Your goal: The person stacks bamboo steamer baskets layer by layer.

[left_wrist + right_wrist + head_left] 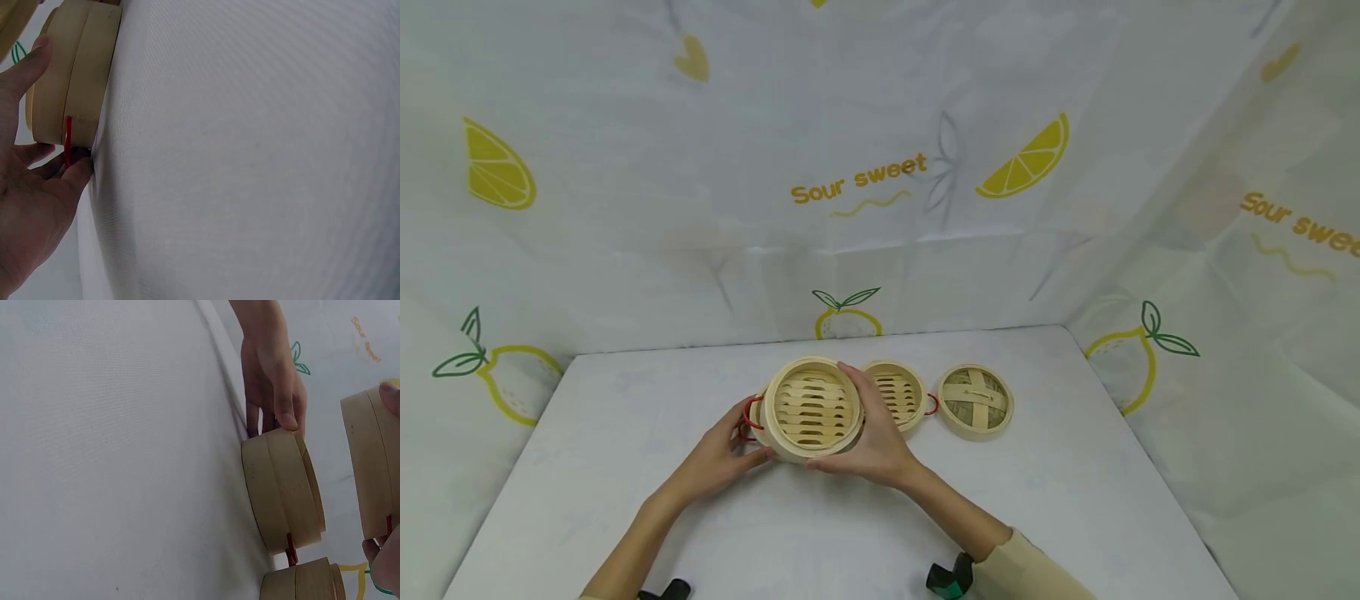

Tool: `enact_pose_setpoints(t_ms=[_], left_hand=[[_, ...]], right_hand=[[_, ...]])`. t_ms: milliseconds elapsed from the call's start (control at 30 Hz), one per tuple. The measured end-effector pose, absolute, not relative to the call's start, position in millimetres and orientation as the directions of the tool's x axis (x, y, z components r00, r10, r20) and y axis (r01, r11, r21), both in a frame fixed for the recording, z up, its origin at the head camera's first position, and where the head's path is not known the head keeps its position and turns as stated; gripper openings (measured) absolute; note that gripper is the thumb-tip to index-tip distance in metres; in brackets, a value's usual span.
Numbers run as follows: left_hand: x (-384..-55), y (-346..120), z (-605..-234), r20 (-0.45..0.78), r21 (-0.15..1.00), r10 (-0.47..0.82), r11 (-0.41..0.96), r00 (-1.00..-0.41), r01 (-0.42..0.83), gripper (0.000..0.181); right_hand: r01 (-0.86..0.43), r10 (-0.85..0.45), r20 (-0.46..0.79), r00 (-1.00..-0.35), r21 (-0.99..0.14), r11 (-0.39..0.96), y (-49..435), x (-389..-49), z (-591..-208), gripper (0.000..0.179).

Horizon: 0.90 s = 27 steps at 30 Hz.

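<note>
With the fingers [859, 387] of the right hand [880, 446] curled round its sides, holds a slatted bamboo basket [817, 406] up off the table [587, 500], tilted, with its slatted face toward the head camera. With the left hand [715, 458], grips a second basket [281, 487] standing on the table – thumb against its side, other fingers bent in beside its red handle [68, 137]. In the right wrist view, leaves a plain gap between raised basket and gripped one, so not stacked at this moment.

Looks only partway along, judging by the layout: has one basket in the air and one steadied, but leaves a third basket [898, 392] standing just beyond the right hand, partly hidden by it and untouched by the left. Farther out, leaves the woven lid [976, 400] lying on the table near that basket's red loop [932, 405] – apparently covering none of the three. Cannot tell the contents, if any, of the gripped basket.
</note>
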<state>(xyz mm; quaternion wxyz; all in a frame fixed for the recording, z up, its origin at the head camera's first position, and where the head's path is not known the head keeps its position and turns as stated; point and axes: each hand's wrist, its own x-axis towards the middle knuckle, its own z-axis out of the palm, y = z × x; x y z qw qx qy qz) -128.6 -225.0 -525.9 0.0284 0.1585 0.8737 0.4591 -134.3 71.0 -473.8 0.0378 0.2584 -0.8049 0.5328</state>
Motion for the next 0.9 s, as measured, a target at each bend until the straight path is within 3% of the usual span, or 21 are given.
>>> enact_pose_setpoints(t_ms=[900], left_hand=[[-128.6,-223.2,-527.4,0.087,0.755,0.258,0.613,-0.962,0.233,0.091]], right_hand=[[-0.372,-0.357,0.255,-0.899,-0.874,0.312,59.6,-144.8,-481.9,0.129]])
